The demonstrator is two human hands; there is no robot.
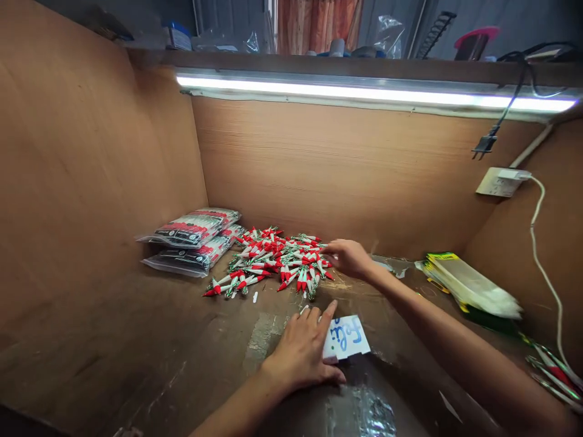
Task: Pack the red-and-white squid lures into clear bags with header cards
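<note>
A heap of slim red-and-white pieces with green striped ends [273, 258] lies toward the back of the brown table. My right hand [348, 258] reaches to the right edge of this heap. Its fingers are bent together among the pieces, and whatever they grip is hidden. Nearer to me, my left hand [305, 346] rests with fingers apart, touching the table and covering the left part of a white card [348, 338]. Blue handwriting shows on the card, upside down to me.
Stacked clear bags of similar pieces [194, 237] stand at the left. Flat clear packets with yellow-and-green edges [469, 282] lie at the right. More striped pieces [558, 370] sit at the right edge. A black plug [485, 144] hangs above a wall socket [496, 182] with a white cable.
</note>
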